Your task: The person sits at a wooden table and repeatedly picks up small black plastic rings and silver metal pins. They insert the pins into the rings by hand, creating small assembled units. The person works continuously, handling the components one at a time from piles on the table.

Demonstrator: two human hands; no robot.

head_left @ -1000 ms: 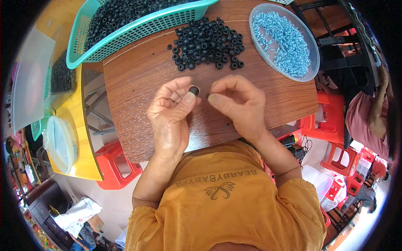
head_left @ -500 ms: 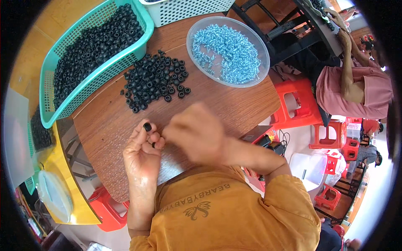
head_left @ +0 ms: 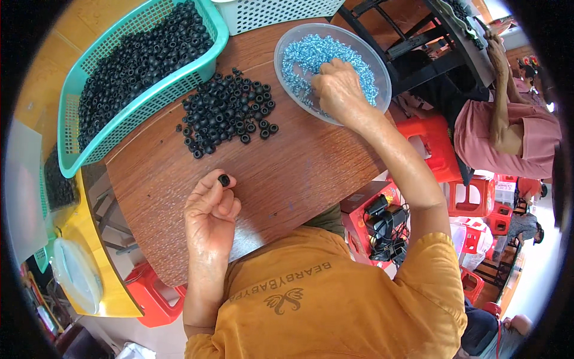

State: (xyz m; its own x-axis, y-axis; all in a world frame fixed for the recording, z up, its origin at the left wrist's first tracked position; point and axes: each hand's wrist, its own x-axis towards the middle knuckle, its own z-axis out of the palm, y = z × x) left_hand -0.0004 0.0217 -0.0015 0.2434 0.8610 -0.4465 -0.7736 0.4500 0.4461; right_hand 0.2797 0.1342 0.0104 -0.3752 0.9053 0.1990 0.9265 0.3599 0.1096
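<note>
My left hand rests on the brown wooden table and pinches a small black rubber ring between thumb and forefinger. My right hand reaches out into a clear plastic bowl of small light-blue screws, fingers curled down among them; what they hold is hidden. A loose pile of black rings lies on the table between the two hands, left of the bowl.
A teal mesh basket full of black rings stands at the back left, a white basket behind the bowl. Another person in a pink top sits at the right, near red plastic stools. A yellow surface lies left.
My right hand has left my left hand and stretched out into the bowl of blue screws. The left hand stays put with the black ring. The view has tilted.
</note>
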